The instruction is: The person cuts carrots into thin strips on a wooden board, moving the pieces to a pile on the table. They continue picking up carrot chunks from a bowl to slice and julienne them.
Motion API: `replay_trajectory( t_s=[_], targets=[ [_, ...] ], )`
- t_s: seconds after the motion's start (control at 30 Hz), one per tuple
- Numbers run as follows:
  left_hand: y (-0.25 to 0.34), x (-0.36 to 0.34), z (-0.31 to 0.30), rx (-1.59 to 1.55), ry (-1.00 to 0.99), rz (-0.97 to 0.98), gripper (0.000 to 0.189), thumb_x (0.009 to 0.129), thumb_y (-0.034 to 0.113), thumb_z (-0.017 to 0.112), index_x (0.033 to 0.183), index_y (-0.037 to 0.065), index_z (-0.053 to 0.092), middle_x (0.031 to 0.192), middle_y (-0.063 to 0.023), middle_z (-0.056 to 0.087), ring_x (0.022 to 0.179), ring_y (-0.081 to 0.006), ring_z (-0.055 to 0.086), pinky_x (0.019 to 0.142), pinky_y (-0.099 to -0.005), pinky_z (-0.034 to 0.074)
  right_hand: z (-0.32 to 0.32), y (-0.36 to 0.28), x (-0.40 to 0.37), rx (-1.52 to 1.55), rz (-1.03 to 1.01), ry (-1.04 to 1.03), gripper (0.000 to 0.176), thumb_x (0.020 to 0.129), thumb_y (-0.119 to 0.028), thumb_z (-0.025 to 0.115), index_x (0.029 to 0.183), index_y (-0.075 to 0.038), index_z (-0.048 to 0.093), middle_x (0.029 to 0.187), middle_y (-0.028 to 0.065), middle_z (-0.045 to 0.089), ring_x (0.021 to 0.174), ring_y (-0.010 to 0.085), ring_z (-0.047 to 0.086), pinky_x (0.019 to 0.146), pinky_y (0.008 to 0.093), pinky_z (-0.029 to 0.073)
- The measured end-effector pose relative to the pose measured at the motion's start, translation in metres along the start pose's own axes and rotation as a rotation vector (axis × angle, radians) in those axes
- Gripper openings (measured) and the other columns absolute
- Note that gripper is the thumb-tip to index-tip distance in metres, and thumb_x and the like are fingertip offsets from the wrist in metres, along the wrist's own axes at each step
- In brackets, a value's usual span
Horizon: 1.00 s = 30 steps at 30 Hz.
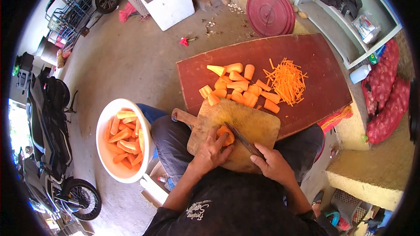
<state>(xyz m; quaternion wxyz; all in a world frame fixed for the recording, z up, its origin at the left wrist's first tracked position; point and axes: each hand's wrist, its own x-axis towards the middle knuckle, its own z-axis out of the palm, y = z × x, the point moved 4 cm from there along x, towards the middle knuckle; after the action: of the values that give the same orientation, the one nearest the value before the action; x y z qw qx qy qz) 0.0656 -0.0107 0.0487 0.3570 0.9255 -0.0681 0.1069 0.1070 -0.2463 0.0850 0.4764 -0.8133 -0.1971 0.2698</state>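
Observation:
My left hand grips a carrot piece and holds it down on a wooden cutting board across my lap. In my right hand is a knife, its dark blade lying along the right side of that piece. Beyond the board, several chunks of peeled carrot are heaped on a dark red tabletop. A pile of thin carrot sticks sits to their right. At my left, a white bucket holds many peeled carrots.
A motorbike stands at far left. Ahead are a white box and a round red lid. To the right are a grey shelf, red net sacks and a concrete step.

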Motion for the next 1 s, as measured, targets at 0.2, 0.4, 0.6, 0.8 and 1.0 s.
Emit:
replay_trajectory(
  t_s=[0.2,0.4,0.6,0.8,1.0],
  targets=[
    [0.0,0.003,0.005,0.053,0.029,0.055,0.044,0.082,0.007,0.09,0.12,-0.004,0.071,0.13,-0.0264,0.064,0.113,-0.0442,0.07,0.092,-0.0474,0.061,0.006,-0.006,0.0,-0.069,0.006,-0.017,0.05,0.109,-0.033,0.065,0.144,0.002,0.059,0.121,0.0306,0.073,0.115,0.0509,0.07,0.096,0.0522,0.057],
    [-0.004,0.008,-0.004,0.071,-0.044,0.109,0.044,0.082,0.01,0.09,0.121,-0.001,0.072,0.124,-0.0223,0.064,0.109,-0.0402,0.065,0.092,-0.0475,0.058,0.007,-0.006,0.001,-0.104,-0.018,-0.014,0.052,0.109,-0.033,0.065,0.145,0.004,0.059,0.123,0.0317,0.073,0.115,0.05,0.071,0.095,0.0528,0.058],
    [-0.002,0.008,-0.008,0.041,0.012,0.151,0.039,0.082,0.008,0.088,0.118,0.001,0.074,0.122,-0.018,0.064,0.109,-0.0375,0.064,0.092,-0.0458,0.056,0.006,-0.007,0.002,-0.141,-0.027,-0.023,0.052,0.109,-0.034,0.064,0.145,0.004,0.059,0.122,0.0321,0.073,0.114,0.05,0.072,0.095,0.0534,0.058],
    [-0.009,0.003,0.009,0.131,0.0,0.266,0.042,0.076,-0.002,0.073,0.118,0.001,0.075,0.121,-0.0155,0.066,0.112,-0.0357,0.065,0.094,-0.044,0.055,0.007,-0.011,0.001,-0.151,-0.023,-0.021,0.049,0.109,-0.032,0.063,0.143,0.004,0.059,0.122,0.0309,0.073,0.112,0.05,0.072,0.094,0.054,0.058],
    [-0.012,0.0,0.015,0.133,0.02,0.3,0.046,0.073,-0.002,0.071,0.119,-0.002,0.076,0.119,-0.0156,0.068,0.112,-0.0355,0.065,0.094,-0.0445,0.055,0.015,-0.024,-0.012,-0.229,-0.057,-0.015,0.045,0.108,-0.026,0.066,0.142,0.003,0.058,0.115,0.0292,0.074,0.105,0.0488,0.073,0.087,0.0515,0.06]
  ],
)
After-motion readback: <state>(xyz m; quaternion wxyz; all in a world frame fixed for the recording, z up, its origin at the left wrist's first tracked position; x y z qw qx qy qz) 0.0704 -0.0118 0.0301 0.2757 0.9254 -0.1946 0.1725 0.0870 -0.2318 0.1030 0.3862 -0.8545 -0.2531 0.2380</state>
